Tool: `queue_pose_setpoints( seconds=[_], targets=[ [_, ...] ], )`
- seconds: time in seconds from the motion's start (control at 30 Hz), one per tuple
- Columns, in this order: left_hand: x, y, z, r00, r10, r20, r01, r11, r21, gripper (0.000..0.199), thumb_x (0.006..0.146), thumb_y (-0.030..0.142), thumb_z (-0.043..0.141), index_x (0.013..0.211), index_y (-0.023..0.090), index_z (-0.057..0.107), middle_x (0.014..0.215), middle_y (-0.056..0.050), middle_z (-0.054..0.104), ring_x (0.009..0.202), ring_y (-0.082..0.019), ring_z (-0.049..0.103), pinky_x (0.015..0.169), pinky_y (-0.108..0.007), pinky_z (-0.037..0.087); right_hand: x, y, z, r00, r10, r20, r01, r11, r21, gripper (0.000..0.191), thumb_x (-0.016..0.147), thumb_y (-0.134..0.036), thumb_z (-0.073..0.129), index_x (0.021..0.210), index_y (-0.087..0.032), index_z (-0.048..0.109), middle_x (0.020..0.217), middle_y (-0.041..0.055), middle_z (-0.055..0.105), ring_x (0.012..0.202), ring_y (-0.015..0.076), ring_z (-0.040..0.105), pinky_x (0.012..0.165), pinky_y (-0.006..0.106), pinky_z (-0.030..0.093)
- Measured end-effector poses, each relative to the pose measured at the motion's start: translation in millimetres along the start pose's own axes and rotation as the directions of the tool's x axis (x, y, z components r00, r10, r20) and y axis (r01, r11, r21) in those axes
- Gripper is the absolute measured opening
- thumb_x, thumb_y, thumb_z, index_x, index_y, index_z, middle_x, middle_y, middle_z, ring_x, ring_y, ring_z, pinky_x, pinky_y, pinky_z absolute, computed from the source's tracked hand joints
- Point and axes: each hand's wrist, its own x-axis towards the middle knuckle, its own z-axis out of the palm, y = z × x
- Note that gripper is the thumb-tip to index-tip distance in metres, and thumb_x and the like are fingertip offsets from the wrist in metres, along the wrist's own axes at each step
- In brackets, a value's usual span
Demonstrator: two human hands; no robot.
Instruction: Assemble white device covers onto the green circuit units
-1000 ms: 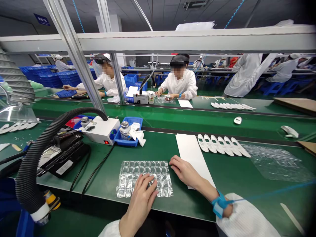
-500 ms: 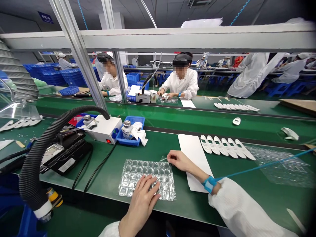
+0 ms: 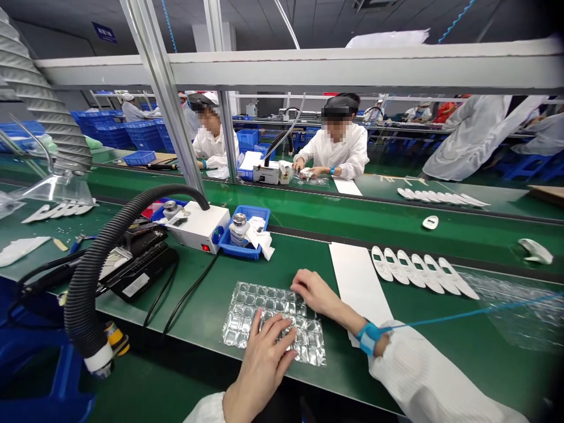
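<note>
A clear plastic sheet point(image 3: 247, 305) divided into rows of small square pockets lies on the green bench before me. My left hand point(image 3: 267, 352) rests on its lower middle, fingers stretched out and slightly apart. At the sheet's upper right edge is my right hand point(image 3: 315, 292), its fingers curled in and the thumb and forefinger pinched. Whatever those fingertips hold, if anything, is too small or hidden to make out. A blue wrist strap point(image 3: 369, 338) with a cord circles my right wrist. Beside that forearm lies white paper point(image 3: 356, 276).
White oval housings point(image 3: 412, 270) stand in a row at right, near more clear sheets point(image 3: 511, 299). A blue tray point(image 3: 242, 252) holds a metal-topped bottle. Left are a white box point(image 3: 198, 226) and a black hose point(image 3: 83, 294). Two co-workers sit across the green belt point(image 3: 335, 211).
The view has turned left, so everything sits further right. My right hand has shifted left over the sheet's upper right part; the thin clear piece at its fingertips no longer shows. My left hand stays on the sheet.
</note>
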Motion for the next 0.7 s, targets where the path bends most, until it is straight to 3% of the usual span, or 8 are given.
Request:
queue_pose_setpoints(
  seconds=[0.13, 0.2, 0.27, 0.4, 0.57, 0.7],
  targets=[
    [-2.1, -0.3, -2.2, 0.999, 0.014, 0.044, -0.011, 0.998, -0.068, 0.026, 0.093, 0.026, 0.049, 0.118, 0.030, 0.057, 0.122, -0.001, 0.065, 0.124, -0.023, 0.053, 0.114, -0.065, 0.029, 8.3, 3.4, -5.9, 0.998, 0.058, -0.022, -0.060, 0.996, -0.062, 0.020, 0.093, -0.016, 0.044, 0.080, -0.017, 0.059, 0.074, 0.0023, 0.063, 0.067, 0.0168, 0.057, 0.063, 0.029, 0.036],
    [-2.3, -1.4, -2.0, 0.998, 0.011, 0.058, -0.007, 0.997, -0.078, 0.026, 0.093, 0.028, 0.048, 0.118, 0.031, 0.056, 0.123, 0.000, 0.064, 0.125, -0.023, 0.052, 0.115, -0.065, 0.028, 7.8, -9.4, -11.2, 1.000, -0.013, -0.014, 0.012, 0.995, -0.102, 0.012, 0.093, -0.023, 0.049, 0.090, -0.018, 0.060, 0.085, 0.0035, 0.064, 0.077, 0.0187, 0.058, 0.071, 0.031, 0.037],
    [-2.3, -1.4, -1.9, 0.998, 0.008, 0.062, -0.004, 0.997, -0.080, 0.027, 0.093, 0.027, 0.048, 0.119, 0.031, 0.055, 0.123, 0.000, 0.063, 0.125, -0.023, 0.052, 0.115, -0.065, 0.027, 8.4, -28.4, -10.8, 0.994, -0.113, 0.012, 0.113, 0.983, -0.143, 0.016, 0.092, -0.033, 0.056, 0.099, -0.019, 0.059, 0.095, 0.0051, 0.064, 0.088, 0.0214, 0.057, 0.079, 0.034, 0.036],
    [-3.5, 4.6, -3.4, 0.997, 0.008, 0.081, -0.001, 0.996, -0.085, 0.026, 0.093, 0.027, 0.049, 0.118, 0.030, 0.056, 0.123, -0.002, 0.064, 0.123, -0.024, 0.053, 0.115, -0.065, 0.028, 18.1, -53.4, 8.2, 0.975, -0.212, 0.064, 0.221, 0.949, -0.224, 0.020, 0.097, -0.035, 0.051, 0.090, -0.018, 0.060, 0.091, 0.0071, 0.063, 0.086, 0.0215, 0.057, 0.077, 0.033, 0.035],
    [-5.1, 13.9, -1.9, 0.995, 0.012, 0.104, -0.002, 0.995, -0.096, 0.027, 0.093, 0.030, 0.047, 0.119, 0.029, 0.054, 0.126, -0.003, 0.062, 0.126, -0.024, 0.051, 0.115, -0.065, 0.027, 31.0, -34.3, 25.2, 0.986, -0.155, 0.058, 0.165, 0.948, -0.273, 0.024, 0.100, -0.030, 0.043, 0.086, -0.019, 0.059, 0.080, 0.0043, 0.065, 0.065, 0.0168, 0.058, 0.057, 0.028, 0.028],
    [-3.5, 16.6, 2.4, 0.993, 0.025, 0.113, -0.012, 0.994, -0.110, 0.028, 0.094, 0.031, 0.045, 0.121, 0.030, 0.051, 0.127, -0.002, 0.061, 0.127, -0.024, 0.049, 0.115, -0.066, 0.026, 38.2, -10.3, 23.1, 0.998, -0.056, -0.015, 0.050, 0.961, -0.273, 0.028, 0.102, -0.030, 0.037, 0.088, -0.019, 0.058, 0.083, 0.0049, 0.066, 0.068, 0.0180, 0.061, 0.055, 0.027, 0.027]
  ],
)
